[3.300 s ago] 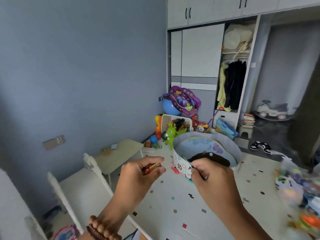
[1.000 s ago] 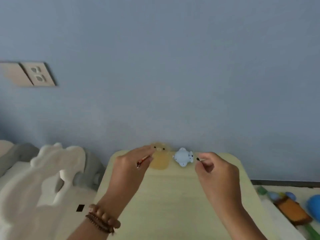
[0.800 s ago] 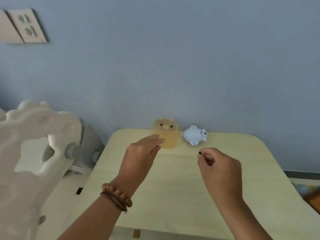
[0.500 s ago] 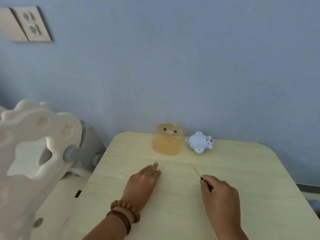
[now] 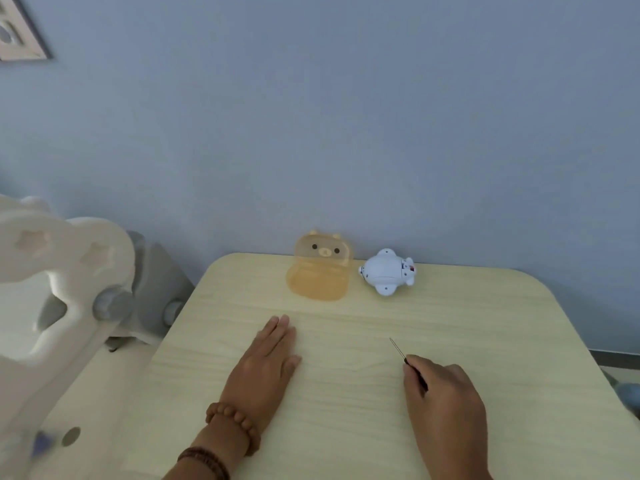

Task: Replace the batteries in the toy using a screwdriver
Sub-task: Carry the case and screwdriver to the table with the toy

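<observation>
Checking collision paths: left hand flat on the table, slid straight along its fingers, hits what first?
Left hand would likely meet the translucent orange bear-shaped piece first, near its left edge, though it could just miss.

Readable text: none anywhere in the frame.
White toy (image 5: 386, 271), upper middle: tiny red and dark marks at its right end, too small to read.
Amber bear-shaped case (image 5: 322, 270), just left of it: printed eyes and snout only.

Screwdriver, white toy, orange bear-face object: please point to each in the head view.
screwdriver (image 5: 398, 348), head view, on its thin metal shaft.
white toy (image 5: 385, 271), head view, on the middle of its body.
orange bear-face object (image 5: 320, 278), head view, on the part below its face.
</observation>
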`<control>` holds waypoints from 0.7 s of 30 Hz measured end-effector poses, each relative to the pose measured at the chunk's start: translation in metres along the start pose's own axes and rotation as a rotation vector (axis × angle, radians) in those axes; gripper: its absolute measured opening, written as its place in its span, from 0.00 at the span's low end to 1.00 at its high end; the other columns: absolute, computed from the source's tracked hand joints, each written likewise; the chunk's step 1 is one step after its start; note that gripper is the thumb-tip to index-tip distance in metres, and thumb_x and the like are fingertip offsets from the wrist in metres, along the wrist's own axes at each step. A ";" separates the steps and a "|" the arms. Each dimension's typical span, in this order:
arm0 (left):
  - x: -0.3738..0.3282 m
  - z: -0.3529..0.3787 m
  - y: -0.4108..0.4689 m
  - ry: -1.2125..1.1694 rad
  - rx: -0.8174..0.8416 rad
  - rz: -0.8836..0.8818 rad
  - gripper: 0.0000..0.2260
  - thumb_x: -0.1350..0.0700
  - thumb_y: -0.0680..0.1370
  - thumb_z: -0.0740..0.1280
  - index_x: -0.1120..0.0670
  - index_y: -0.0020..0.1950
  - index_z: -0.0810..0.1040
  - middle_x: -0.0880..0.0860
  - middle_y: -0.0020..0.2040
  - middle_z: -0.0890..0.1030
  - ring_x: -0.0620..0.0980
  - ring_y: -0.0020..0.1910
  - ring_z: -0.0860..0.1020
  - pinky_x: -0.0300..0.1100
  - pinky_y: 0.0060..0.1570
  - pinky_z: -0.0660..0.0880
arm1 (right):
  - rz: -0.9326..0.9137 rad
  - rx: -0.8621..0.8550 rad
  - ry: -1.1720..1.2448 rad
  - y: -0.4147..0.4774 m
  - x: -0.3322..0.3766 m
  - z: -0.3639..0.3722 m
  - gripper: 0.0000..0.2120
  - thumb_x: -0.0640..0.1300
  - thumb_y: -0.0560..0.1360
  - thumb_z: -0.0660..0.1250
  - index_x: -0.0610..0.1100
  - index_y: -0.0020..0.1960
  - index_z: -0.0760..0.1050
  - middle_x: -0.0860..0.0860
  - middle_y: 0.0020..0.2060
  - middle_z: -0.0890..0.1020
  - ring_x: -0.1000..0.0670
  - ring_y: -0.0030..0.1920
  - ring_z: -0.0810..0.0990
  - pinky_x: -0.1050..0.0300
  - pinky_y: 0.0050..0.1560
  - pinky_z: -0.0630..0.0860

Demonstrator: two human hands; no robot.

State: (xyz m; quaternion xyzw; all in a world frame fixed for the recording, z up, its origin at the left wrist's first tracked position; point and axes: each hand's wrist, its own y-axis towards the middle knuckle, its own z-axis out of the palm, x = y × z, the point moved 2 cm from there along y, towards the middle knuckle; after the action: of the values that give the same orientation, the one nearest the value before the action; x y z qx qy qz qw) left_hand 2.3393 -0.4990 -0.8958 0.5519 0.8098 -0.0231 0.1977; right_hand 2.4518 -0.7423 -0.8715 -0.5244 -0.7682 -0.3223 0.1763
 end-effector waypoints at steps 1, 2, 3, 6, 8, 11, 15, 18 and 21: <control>0.001 0.001 -0.001 -0.002 0.014 0.000 0.39 0.31 0.77 0.37 0.52 0.76 0.65 0.45 0.78 0.59 0.40 0.77 0.50 0.32 0.74 0.43 | -0.013 0.000 -0.009 -0.001 -0.001 0.001 0.09 0.36 0.66 0.80 0.47 0.42 0.85 0.49 0.25 0.75 0.45 0.30 0.78 0.51 0.26 0.76; 0.001 0.001 -0.002 -0.003 0.042 -0.002 0.40 0.30 0.75 0.35 0.52 0.77 0.62 0.44 0.78 0.56 0.39 0.77 0.47 0.32 0.74 0.42 | -0.026 0.000 -0.017 -0.002 -0.002 0.001 0.09 0.36 0.66 0.80 0.47 0.42 0.85 0.50 0.25 0.75 0.45 0.31 0.78 0.51 0.25 0.76; 0.001 0.001 -0.002 0.006 0.050 0.004 0.41 0.29 0.75 0.35 0.51 0.78 0.60 0.44 0.79 0.54 0.39 0.77 0.46 0.32 0.74 0.41 | -0.040 0.000 -0.026 -0.003 -0.003 0.002 0.09 0.35 0.66 0.79 0.47 0.42 0.85 0.51 0.26 0.76 0.45 0.31 0.77 0.51 0.25 0.76; 0.002 0.000 -0.003 0.035 0.071 0.006 0.40 0.29 0.74 0.34 0.50 0.79 0.55 0.43 0.79 0.49 0.37 0.77 0.41 0.33 0.74 0.40 | -0.123 -0.006 -0.052 -0.003 -0.005 0.004 0.09 0.34 0.65 0.80 0.44 0.41 0.84 0.53 0.30 0.81 0.45 0.33 0.78 0.53 0.28 0.77; 0.002 0.000 -0.003 0.045 0.089 0.013 0.40 0.29 0.74 0.34 0.49 0.80 0.52 0.42 0.79 0.46 0.37 0.77 0.38 0.35 0.74 0.40 | -0.155 -0.007 -0.052 -0.002 -0.007 0.006 0.09 0.34 0.65 0.80 0.44 0.40 0.84 0.52 0.33 0.82 0.45 0.35 0.78 0.53 0.30 0.78; 0.001 -0.002 -0.005 0.084 0.110 0.017 0.40 0.29 0.74 0.35 0.50 0.80 0.49 0.43 0.79 0.45 0.39 0.77 0.38 0.34 0.74 0.38 | -0.123 -0.002 -0.046 0.000 -0.008 0.009 0.09 0.35 0.65 0.80 0.45 0.40 0.83 0.51 0.35 0.81 0.45 0.37 0.79 0.53 0.30 0.77; 0.000 -0.008 -0.011 0.148 0.072 -0.004 0.34 0.34 0.78 0.46 0.55 0.76 0.64 0.48 0.79 0.58 0.45 0.78 0.52 0.35 0.74 0.50 | -0.145 0.028 -0.059 0.000 -0.007 0.009 0.09 0.37 0.66 0.80 0.45 0.38 0.81 0.52 0.33 0.78 0.47 0.36 0.75 0.54 0.29 0.75; -0.003 -0.015 -0.011 0.170 0.054 0.005 0.28 0.39 0.78 0.52 0.53 0.70 0.73 0.48 0.77 0.64 0.47 0.76 0.61 0.40 0.70 0.65 | -0.128 0.066 -0.078 0.002 -0.006 0.010 0.10 0.38 0.66 0.80 0.45 0.36 0.79 0.53 0.31 0.76 0.48 0.34 0.75 0.54 0.28 0.75; -0.005 -0.028 -0.004 0.132 0.118 0.012 0.28 0.38 0.77 0.55 0.48 0.75 0.64 0.41 0.78 0.54 0.44 0.78 0.55 0.44 0.71 0.67 | -0.109 0.101 -0.092 0.005 -0.005 0.010 0.11 0.42 0.66 0.80 0.47 0.35 0.77 0.54 0.31 0.76 0.48 0.34 0.76 0.54 0.27 0.76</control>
State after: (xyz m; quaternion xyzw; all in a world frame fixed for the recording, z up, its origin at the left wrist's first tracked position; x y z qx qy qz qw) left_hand 2.3286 -0.4981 -0.8688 0.5679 0.8149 -0.0331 0.1111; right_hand 2.4590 -0.7378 -0.8807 -0.4863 -0.8182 -0.2680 0.1493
